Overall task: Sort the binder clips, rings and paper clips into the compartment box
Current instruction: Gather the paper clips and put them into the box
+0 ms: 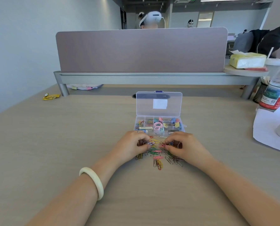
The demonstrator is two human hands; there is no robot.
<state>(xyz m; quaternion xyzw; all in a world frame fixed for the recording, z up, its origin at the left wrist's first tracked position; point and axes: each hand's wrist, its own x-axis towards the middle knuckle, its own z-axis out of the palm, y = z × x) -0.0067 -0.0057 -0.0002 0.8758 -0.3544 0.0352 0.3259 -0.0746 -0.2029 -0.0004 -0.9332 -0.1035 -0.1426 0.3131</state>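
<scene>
A clear compartment box (183, 126) stands with its lid up in the middle of the desk. It holds coloured binder clips (175, 123), pastel rings (158, 127) and some paper clips (141, 123). A loose pile of coloured paper clips (159, 158) lies just in front of it. My left hand (131, 146) rests on the pile's left side, fingers curled around several paper clips. At the pile's right side my right hand (183, 147) pinches a few paper clips in curled fingers.
A grey divider panel (141, 49) closes the desk's far edge. At the right stand a water bottle (278, 92), a mesh pen cup (260, 93), white paper (270, 126) and a tissue pack (247, 60). A yellow wrapper (51, 96) lies far left.
</scene>
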